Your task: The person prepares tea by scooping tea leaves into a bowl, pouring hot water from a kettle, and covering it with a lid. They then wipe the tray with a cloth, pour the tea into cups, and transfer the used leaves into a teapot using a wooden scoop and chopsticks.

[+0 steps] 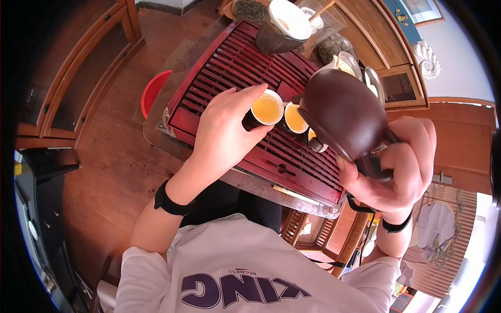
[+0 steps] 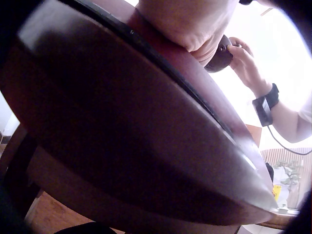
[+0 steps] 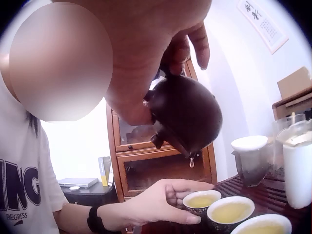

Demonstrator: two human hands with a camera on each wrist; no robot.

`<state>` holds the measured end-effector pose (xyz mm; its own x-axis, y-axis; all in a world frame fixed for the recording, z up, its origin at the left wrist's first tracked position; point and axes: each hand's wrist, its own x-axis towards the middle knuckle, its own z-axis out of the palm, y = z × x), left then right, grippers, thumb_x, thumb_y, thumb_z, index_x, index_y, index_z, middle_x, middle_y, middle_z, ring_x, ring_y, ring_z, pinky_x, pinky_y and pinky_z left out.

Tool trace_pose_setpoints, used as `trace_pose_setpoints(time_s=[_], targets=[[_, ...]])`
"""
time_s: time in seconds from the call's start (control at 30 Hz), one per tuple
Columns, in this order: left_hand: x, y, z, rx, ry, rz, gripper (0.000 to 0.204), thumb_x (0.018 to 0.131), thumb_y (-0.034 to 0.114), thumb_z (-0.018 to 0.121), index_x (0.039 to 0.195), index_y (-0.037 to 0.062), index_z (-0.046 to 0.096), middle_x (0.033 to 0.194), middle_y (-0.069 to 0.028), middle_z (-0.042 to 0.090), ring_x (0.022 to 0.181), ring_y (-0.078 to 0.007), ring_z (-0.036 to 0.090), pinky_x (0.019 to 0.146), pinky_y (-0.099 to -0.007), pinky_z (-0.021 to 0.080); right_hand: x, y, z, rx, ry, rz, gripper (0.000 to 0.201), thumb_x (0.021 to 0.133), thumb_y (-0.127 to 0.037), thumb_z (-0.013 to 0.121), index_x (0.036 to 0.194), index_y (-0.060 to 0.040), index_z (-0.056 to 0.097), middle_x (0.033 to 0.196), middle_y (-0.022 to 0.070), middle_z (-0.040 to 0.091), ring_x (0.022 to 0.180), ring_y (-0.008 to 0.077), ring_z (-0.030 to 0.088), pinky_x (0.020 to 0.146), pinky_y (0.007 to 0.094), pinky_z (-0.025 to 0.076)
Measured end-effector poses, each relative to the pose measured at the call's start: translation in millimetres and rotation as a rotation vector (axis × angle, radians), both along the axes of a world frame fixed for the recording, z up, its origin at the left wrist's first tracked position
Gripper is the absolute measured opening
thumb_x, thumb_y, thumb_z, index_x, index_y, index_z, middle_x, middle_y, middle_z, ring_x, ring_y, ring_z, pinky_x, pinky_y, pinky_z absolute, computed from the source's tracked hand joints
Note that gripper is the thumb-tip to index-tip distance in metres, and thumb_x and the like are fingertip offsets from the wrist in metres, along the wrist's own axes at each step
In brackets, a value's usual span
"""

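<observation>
My right hand grips the handle of a dark brown teapot, tilted over the tea tray. In the right wrist view, a drop of tea hangs beneath the teapot. Three small cups of yellow tea stand in a row: the left cup, the middle cup and the right cup, partly hidden by the teapot in the head view. With thumb and index finger on opposite sides of its rim, my left hand holds the left cup. The left wrist view mostly shows the tray's side.
At the tray's far end stands a dark glass vessel with a white bowl on top. Dry tea leaves lie behind it. A white pitcher is at the right. Beside the tray, a red bucket sits on the floor.
</observation>
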<state>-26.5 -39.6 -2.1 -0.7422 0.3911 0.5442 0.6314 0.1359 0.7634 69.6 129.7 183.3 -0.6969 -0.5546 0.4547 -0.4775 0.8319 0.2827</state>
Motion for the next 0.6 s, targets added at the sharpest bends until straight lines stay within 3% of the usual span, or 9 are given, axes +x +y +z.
trace_pose_setpoints(time_s=[0.1,0.23,0.43,0.6], targets=[[-1,1,0,0.014,0.003,0.000,0.060,0.067,0.007,0.083,0.121,0.0008,0.061,0.116,-0.0147,0.068,0.103,-0.0312,0.066,0.099,-0.0437,0.048,-10,-5,0,-0.113,-0.061,-0.033,0.044,0.064,-0.019,0.084,0.068,-0.0065,0.042,0.077,0.0117,0.051,0.067,0.0251,0.046,0.061,0.0344,0.038],[0,0,0,0.017,0.004,-0.003,0.059,0.067,0.007,0.083,0.121,0.0009,0.061,0.115,-0.0148,0.068,0.103,-0.0318,0.066,0.099,-0.0433,0.048,-21,-7,4,-0.079,-0.145,-0.058,0.041,0.061,-0.015,0.081,0.069,-0.0062,0.042,0.074,0.0094,0.045,0.067,0.0239,0.042,0.060,0.0332,0.035],[1,-1,0,0.006,-0.011,0.002,0.061,0.066,0.007,0.084,0.123,0.0031,0.063,0.117,-0.0142,0.068,0.110,-0.0332,0.063,0.096,-0.0412,0.050,-37,-10,3,-0.105,-0.123,0.001,0.039,0.062,-0.013,0.080,0.074,-0.0053,0.044,0.075,0.0091,0.045,0.067,0.0239,0.040,0.060,0.0332,0.034],[0,-1,1,-0.003,-0.004,-0.005,0.059,0.068,0.008,0.082,0.122,0.0014,0.060,0.116,-0.0152,0.068,0.105,-0.0313,0.065,0.100,-0.0438,0.047,-41,-18,-1,-0.091,-0.141,0.010,0.038,0.059,-0.012,0.079,0.070,-0.0062,0.043,0.071,0.0079,0.042,0.065,0.0249,0.040,0.058,0.0339,0.034]])
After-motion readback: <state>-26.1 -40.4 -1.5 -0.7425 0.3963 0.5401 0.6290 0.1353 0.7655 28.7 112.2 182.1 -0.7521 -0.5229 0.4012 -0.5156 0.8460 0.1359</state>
